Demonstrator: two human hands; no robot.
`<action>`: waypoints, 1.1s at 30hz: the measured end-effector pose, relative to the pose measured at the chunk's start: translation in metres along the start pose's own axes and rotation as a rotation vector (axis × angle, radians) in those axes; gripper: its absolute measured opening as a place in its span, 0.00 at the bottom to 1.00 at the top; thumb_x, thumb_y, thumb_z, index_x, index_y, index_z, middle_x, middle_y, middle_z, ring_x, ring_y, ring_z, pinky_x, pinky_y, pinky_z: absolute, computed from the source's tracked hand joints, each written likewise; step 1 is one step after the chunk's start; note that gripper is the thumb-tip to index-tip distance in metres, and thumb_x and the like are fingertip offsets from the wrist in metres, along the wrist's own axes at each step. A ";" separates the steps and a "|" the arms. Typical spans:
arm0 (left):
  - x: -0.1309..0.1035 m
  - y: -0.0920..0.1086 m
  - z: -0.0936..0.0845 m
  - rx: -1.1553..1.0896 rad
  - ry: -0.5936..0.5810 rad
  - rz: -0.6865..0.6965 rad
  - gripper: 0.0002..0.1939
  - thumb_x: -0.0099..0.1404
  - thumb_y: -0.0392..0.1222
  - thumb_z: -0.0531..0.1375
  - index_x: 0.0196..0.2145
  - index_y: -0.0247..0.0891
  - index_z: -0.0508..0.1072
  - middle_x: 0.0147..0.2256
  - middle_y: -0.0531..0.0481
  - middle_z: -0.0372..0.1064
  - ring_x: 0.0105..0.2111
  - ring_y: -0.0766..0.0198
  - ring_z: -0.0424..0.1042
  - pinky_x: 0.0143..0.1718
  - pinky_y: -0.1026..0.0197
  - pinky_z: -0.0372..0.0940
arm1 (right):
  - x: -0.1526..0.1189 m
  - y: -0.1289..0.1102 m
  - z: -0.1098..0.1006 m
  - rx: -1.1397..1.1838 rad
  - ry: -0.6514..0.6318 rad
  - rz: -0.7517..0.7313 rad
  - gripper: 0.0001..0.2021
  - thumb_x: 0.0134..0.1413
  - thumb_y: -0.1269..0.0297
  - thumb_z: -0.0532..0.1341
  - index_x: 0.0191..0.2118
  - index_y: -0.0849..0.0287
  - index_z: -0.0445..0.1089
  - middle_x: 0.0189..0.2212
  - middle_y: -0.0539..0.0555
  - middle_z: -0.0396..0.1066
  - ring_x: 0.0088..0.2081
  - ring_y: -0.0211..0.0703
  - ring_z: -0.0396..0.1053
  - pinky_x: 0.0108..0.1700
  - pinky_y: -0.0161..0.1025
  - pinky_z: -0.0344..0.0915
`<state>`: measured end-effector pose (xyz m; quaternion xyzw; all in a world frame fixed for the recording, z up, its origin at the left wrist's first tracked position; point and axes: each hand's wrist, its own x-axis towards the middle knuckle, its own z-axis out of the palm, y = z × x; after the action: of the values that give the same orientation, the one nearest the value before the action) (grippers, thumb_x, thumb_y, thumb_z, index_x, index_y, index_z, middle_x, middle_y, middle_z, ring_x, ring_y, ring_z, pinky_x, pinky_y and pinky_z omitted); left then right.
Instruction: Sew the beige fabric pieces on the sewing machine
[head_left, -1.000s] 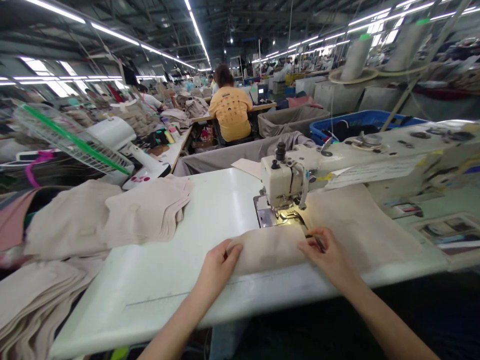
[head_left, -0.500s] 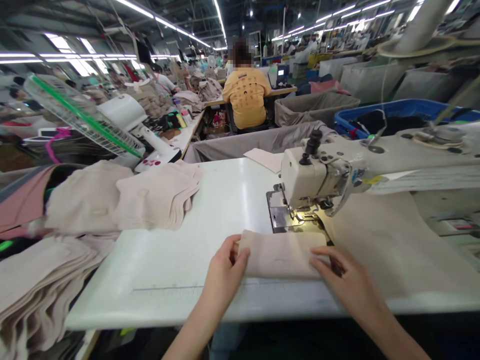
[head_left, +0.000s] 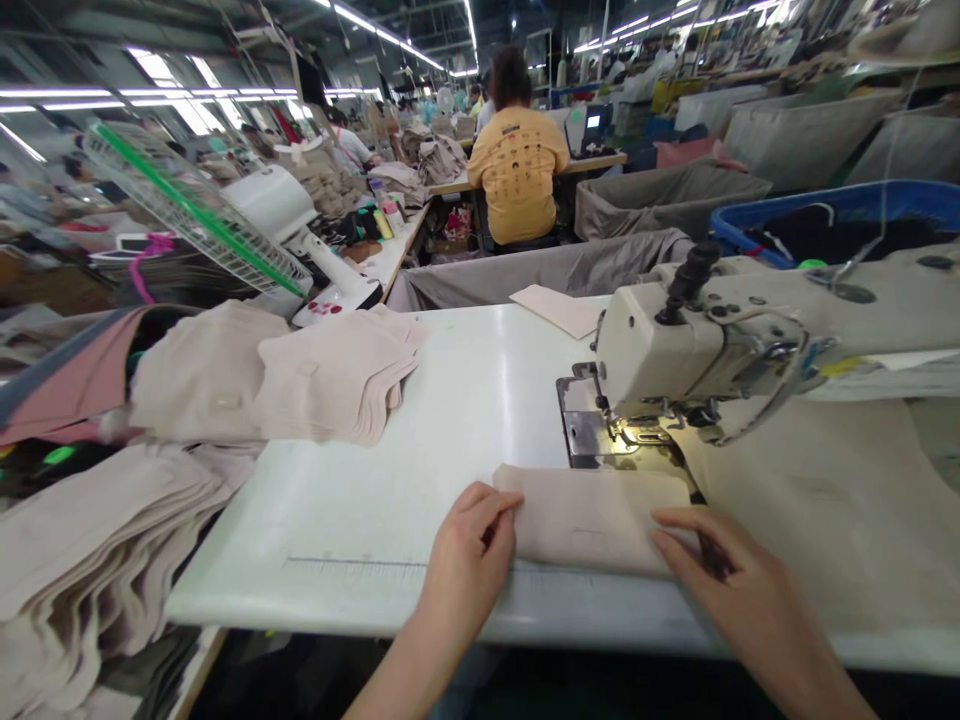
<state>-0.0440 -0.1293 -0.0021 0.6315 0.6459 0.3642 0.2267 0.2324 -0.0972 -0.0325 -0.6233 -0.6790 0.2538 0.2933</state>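
A folded beige fabric piece [head_left: 592,520] lies in front of the sewing machine [head_left: 660,340], just short of its lit metal needle plate [head_left: 589,435]. My left hand [head_left: 476,545] pinches the piece's left edge between thumb and fingers. At the right end, my right hand [head_left: 739,570] grips the fabric with thumb and index finger, the other fingers curled beneath. A short line marks the fabric's face. Under the machine arm, a larger beige panel [head_left: 817,500] spreads over the right side of the table [head_left: 352,530].
Stacks of beige pieces [head_left: 330,380] lie at the left, with more layered pieces [head_left: 97,540] lower down. A white fan [head_left: 274,205] with a green-rimmed guard stands behind. A loose beige piece [head_left: 559,308] lies at the back edge. A person in yellow [head_left: 517,170] sits beyond grey fabric bins [head_left: 540,272].
The view has shifted, so most things appear further right. My left thumb and fingers now lie over the fabric's left edge, closer together. The fabric's right end sits slightly lower in view.
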 end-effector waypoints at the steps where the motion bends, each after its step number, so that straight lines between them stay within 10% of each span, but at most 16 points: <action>1: -0.001 -0.001 0.000 -0.005 0.008 -0.002 0.14 0.67 0.34 0.54 0.40 0.38 0.80 0.34 0.47 0.73 0.34 0.61 0.73 0.36 0.61 0.69 | 0.000 0.001 0.000 -0.004 -0.001 -0.006 0.14 0.53 0.47 0.62 0.36 0.50 0.79 0.33 0.51 0.79 0.26 0.44 0.71 0.32 0.38 0.69; 33: 0.002 -0.001 0.000 -0.007 0.046 -0.055 0.12 0.65 0.37 0.58 0.35 0.40 0.83 0.27 0.49 0.73 0.27 0.64 0.72 0.27 0.64 0.67 | -0.001 -0.001 -0.002 -0.046 -0.009 0.036 0.17 0.56 0.43 0.61 0.37 0.49 0.79 0.32 0.52 0.78 0.26 0.45 0.70 0.32 0.39 0.70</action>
<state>-0.0450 -0.1273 -0.0024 0.6039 0.6669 0.3746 0.2241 0.2334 -0.0979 -0.0307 -0.6410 -0.6746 0.2461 0.2711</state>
